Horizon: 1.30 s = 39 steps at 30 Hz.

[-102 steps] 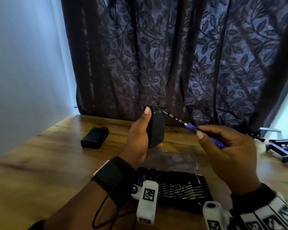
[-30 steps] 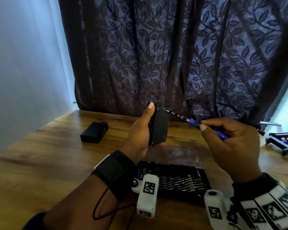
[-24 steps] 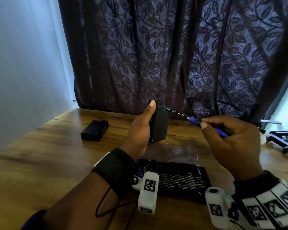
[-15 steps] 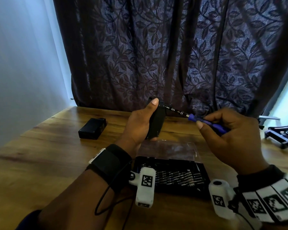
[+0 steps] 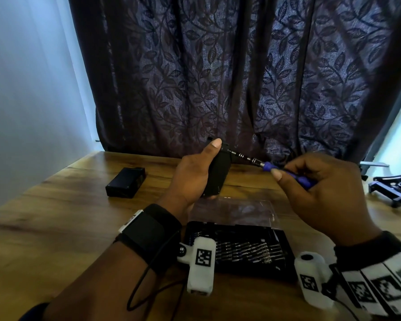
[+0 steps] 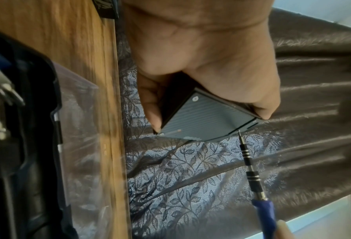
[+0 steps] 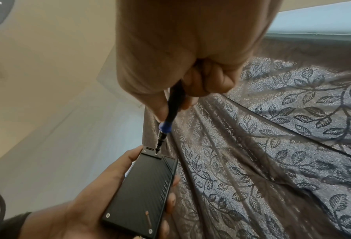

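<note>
**Driver seated on one end screw; case closed, the greater part of the work judged outstanding.**

The left hand (image 5: pixel 190 174) grips the black ribbed rectangular case (image 7: pixel 142 194), held upright in the air above the wooden worktop (image 5: pixel 56 228). The right hand (image 5: pixel 322 188) pinches the blue-handled precision screwdriver (image 5: pixel 266 166), whose tip sits on the small silver end screw (image 7: pixel 156 154) at the top of the case. Three further screws are in place: one beside it (image 7: pixel 144 151) and two at the lower corners (image 7: pixel 107 215) (image 7: pixel 150 230). No panel is lifted and no loose screw is seen. Whether the screw is being loosened or tightened cannot be told. The open black bit-set tray (image 5: pixel 241 249) lies near on the worktop, and a second black box (image 5: pixel 125 181) lies well apart to the left.
</note>
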Each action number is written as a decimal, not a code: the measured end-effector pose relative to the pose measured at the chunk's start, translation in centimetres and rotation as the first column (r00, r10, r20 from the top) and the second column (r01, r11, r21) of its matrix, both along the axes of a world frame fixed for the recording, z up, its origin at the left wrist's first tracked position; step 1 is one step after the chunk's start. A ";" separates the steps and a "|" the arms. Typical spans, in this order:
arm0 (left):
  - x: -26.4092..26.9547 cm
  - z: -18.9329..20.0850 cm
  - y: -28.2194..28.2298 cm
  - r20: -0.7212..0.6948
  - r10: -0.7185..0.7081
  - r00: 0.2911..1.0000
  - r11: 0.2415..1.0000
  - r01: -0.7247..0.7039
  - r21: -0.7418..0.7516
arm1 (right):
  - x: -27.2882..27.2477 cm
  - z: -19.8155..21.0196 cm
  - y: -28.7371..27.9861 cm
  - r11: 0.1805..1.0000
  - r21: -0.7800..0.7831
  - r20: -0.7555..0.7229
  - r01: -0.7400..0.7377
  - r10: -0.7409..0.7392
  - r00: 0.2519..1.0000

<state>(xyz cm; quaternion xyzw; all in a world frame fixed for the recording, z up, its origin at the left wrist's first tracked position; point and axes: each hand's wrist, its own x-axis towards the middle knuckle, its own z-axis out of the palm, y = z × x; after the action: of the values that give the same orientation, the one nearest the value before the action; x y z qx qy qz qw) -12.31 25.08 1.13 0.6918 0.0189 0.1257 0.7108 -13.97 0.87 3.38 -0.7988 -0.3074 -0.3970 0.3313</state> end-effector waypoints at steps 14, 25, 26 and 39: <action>0.0 0.1 -0.3 0.006 0.030 1.000 0.996 -0.030 0.085 | 0.5 -0.2 -0.3 0.999 -0.052 -0.023 0.001 -0.003 1.000; -0.2 0.2 -0.3 0.012 0.040 0.999 0.985 -0.042 0.166 | 0.2 -0.2 -0.1 0.999 -0.032 -0.048 0.000 -0.002 0.999; -0.2 0.2 -0.3 0.014 0.042 0.999 0.983 -0.044 0.181 | 0.2 -0.2 -0.1 0.999 -0.032 -0.043 0.006 -0.008 0.999; -0.2 -0.1 0.1 0.023 0.073 0.997 0.957 -0.076 0.280 | 0.4 -0.1 -0.3 0.999 -0.042 -0.072 0.021 -0.024 0.997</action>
<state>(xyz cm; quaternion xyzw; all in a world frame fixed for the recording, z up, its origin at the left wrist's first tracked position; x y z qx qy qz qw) -12.51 25.13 1.02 0.7836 0.0226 0.1580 0.6003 -13.55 0.56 3.27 -0.8229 -0.2941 -0.3649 0.3211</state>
